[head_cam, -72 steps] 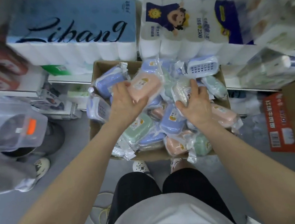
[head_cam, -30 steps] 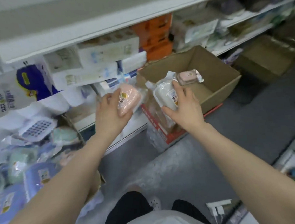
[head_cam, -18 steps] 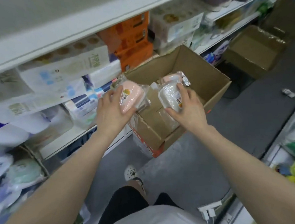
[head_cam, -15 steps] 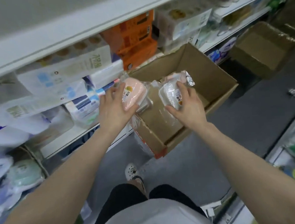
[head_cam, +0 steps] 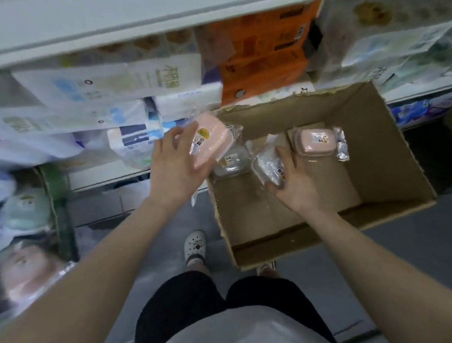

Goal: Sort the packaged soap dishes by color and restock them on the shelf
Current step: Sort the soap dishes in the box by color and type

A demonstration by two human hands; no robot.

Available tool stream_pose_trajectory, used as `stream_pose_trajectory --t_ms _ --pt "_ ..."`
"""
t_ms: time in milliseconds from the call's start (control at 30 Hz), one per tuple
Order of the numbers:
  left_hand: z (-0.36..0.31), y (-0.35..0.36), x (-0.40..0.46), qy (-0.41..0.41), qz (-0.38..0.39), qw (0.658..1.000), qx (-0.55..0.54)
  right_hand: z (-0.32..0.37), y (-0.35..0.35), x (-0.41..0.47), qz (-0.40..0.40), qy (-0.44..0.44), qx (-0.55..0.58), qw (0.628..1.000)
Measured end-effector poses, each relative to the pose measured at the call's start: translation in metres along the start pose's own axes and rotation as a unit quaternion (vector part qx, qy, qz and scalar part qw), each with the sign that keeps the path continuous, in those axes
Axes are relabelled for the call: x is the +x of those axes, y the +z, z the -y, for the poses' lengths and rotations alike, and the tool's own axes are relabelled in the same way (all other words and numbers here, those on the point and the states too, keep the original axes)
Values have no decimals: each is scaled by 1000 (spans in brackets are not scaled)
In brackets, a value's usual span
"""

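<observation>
Brown corrugated cardboard forms the open box (head_cam: 375, 141) on the grey floor in the head view, its torn top edge just below the white metal shelf (head_cam: 151, 16). On the box bottom, against the far wall, lies 1 pink soap dish in crinkled clear wrap (head_cam: 315, 141), and another clear-wrapped dish (head_cam: 231, 162) lies at the far left corner.

Over the box's left rim, the left hand (head_cam: 175, 167) curls its fingers and thumb around a pink rounded-rectangular soap dish in glossy plastic wrap (head_cam: 211, 142) with a yellow sticker, holding it tilted above the corner. Inside the box, the right hand (head_cam: 293, 184) clasps a white or translucent wrapped soap dish (head_cam: 269, 164), thumb over its top, fingers beneath, just left of the pink dish on the bottom.

Behind the box, soft white plastic-wrapped tissue packs (head_cam: 118, 82) and an orange paper pack (head_cam: 261, 53) crowd the shelf, closing off the space beyond the far wall. At the left edge, blurred, sits a second carton (head_cam: 57, 191) holding green, blue and pink wrapped dishes. 1 white perforated clog (head_cam: 195, 246) stands on the floor beside the box's near left corner; black shorts and a pale shirt fill the bottom of the view.
</observation>
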State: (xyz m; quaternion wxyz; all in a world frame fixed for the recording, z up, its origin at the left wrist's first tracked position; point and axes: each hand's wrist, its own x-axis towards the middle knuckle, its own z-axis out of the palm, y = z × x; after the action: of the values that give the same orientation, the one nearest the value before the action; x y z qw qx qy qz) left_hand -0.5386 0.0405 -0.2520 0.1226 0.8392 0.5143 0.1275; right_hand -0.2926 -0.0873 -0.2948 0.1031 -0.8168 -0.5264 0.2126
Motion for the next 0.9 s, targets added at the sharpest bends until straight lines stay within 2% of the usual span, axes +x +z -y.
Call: stream_pose_trajectory --t_ms 67,167,333,467,667,800,900 --pt "-7 4 -5 -21 -15 1000 7 -10 5 19 32 -70 -54 996" --pt "-15 8 -11 -60 -23 998 8 -11 12 54 61 -186 -149 969" --pt "-24 11 -15 -97 -41 994 9 11 35 104 124 -307 -198 922" --pt "-28 11 -17 -123 -44 991 1 26 57 121 153 -344 -204 904" --pt "-34 11 -13 -119 -43 992 19 18 60 125 148 -365 -188 900" --pt "-43 3 -11 -109 -44 993 25 -4 29 111 112 -352 -134 919" --pt "-64 2 -4 -52 -48 997 29 -35 -7 97 56 -312 -96 943"
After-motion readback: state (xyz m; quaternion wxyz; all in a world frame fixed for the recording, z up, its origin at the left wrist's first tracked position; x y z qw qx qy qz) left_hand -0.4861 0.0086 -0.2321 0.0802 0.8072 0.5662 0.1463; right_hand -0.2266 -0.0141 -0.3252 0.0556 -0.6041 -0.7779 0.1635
